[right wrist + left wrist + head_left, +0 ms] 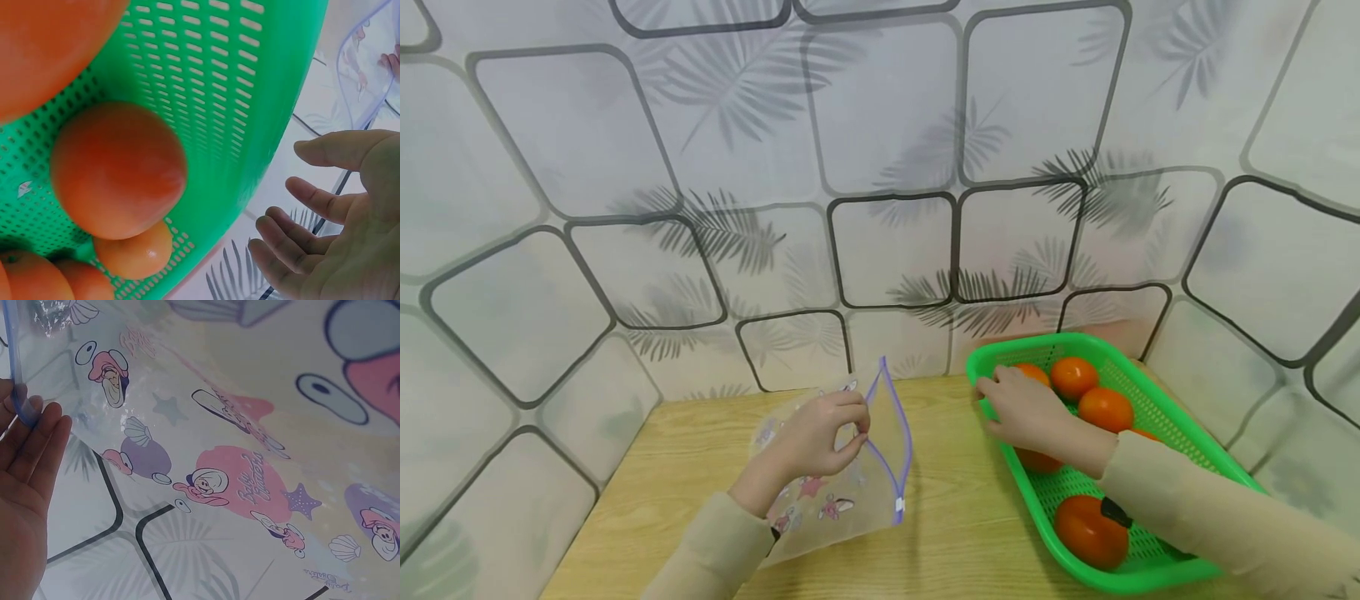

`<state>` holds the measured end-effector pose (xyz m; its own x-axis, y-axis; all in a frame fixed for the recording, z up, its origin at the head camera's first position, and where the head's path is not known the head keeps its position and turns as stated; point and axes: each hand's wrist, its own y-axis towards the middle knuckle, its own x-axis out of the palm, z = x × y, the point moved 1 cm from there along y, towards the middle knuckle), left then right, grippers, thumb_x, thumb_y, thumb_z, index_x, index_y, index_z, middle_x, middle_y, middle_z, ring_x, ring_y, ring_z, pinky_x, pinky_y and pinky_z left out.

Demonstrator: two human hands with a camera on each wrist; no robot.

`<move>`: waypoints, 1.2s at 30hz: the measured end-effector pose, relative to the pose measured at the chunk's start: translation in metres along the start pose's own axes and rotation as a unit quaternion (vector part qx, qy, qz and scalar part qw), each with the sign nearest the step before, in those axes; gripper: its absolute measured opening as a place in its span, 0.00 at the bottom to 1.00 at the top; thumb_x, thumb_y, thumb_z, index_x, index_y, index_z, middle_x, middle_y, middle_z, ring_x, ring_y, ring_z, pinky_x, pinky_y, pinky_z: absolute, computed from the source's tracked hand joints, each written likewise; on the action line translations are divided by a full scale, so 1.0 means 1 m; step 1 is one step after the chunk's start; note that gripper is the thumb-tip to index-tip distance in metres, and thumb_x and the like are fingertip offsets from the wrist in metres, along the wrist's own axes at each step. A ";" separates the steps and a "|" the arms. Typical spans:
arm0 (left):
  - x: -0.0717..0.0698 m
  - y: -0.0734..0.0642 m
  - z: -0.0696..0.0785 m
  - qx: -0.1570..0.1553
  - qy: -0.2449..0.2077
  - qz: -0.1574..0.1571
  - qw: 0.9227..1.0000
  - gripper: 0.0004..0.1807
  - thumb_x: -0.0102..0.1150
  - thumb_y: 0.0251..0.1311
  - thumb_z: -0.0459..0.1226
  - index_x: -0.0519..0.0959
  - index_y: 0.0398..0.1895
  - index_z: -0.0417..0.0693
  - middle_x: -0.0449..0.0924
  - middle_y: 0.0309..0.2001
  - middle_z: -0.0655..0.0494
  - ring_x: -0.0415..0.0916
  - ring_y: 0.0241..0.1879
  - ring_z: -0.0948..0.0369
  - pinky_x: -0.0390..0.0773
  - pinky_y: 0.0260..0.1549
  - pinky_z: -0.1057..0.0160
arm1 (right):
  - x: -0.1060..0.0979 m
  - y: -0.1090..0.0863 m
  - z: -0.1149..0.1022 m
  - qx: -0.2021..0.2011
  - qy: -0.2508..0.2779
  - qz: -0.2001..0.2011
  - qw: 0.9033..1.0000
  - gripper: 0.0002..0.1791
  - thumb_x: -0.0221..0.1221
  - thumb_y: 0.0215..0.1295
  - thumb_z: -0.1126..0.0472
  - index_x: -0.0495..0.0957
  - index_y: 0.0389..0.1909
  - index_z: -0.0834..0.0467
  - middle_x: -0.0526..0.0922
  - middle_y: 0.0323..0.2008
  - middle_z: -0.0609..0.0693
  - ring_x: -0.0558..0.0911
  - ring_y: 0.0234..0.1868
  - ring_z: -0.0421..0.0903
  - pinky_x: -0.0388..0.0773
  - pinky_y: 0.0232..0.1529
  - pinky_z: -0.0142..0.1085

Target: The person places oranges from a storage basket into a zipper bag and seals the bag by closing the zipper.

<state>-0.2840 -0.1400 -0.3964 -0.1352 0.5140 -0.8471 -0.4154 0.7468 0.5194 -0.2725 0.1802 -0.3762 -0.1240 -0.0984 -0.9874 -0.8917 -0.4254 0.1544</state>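
Note:
My left hand [820, 425] pinches the rim of a see-through zip bag [808, 508] printed with cartoon oysters, shells and starfish. The bag's purple-edged mouth gapes toward the right, and a white slider [899, 504] sits at its lower corner. In the left wrist view, the fingers [47, 447] hold the purple zip strip. My right hand [1030, 408] hovers over the left side of a green basket [1060, 340], its fingers loosely bent and holding nothing in the right wrist view. A tomato [119, 169] and a small orange [134, 250] lie in the basket near it.
More oranges [1075, 377] lie toward the basket's far end, and a large tomato [1092, 533] sits at its near end. A wooden tabletop [951, 500] lies under the bag and basket. Patterned walls [891, 250] stand behind and at both sides.

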 end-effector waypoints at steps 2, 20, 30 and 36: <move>0.000 0.000 0.000 0.001 0.000 0.001 1.000 0.07 0.70 0.55 0.29 0.81 0.31 0.50 0.81 0.35 0.59 0.81 0.35 0.60 0.84 0.40 0.65 | -0.001 -0.002 0.002 -0.001 -0.004 0.003 1.000 0.15 0.72 0.59 0.62 0.82 0.47 0.57 0.78 0.40 0.55 0.79 0.38 0.52 0.78 0.33 0.43; -0.001 0.000 0.001 0.007 -0.002 0.004 1.000 0.07 0.69 0.54 0.29 0.80 0.30 0.49 0.81 0.35 0.59 0.81 0.34 0.60 0.84 0.40 0.65 | 0.004 -0.011 0.025 0.019 -0.003 -0.035 0.999 0.22 0.75 0.55 0.59 0.80 0.50 0.55 0.78 0.45 0.58 0.78 0.45 0.57 0.79 0.35 0.51; 0.002 -0.001 0.000 0.006 -0.006 0.008 1.000 0.07 0.69 0.54 0.29 0.80 0.30 0.49 0.80 0.35 0.59 0.78 0.35 0.64 0.84 0.40 0.66 | 0.015 -0.020 0.036 0.016 0.001 -0.057 0.998 0.32 0.81 0.50 0.55 0.79 0.55 0.56 0.76 0.45 0.58 0.76 0.45 0.56 0.75 0.37 0.52; 0.003 -0.001 0.000 0.007 -0.003 0.010 1.000 0.08 0.69 0.54 0.29 0.80 0.30 0.50 0.80 0.35 0.59 0.78 0.34 0.64 0.83 0.39 0.66 | 0.019 -0.025 0.043 0.024 0.010 -0.068 0.997 0.34 0.83 0.47 0.54 0.79 0.54 0.56 0.77 0.46 0.59 0.75 0.45 0.58 0.76 0.38 0.54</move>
<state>-0.2841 -0.1393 -0.3990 -0.1369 0.5309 -0.8363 -0.4010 0.7423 0.5369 -0.2710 0.2276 -0.4008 0.0086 -0.0612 -0.9981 -0.9194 -0.3930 0.0162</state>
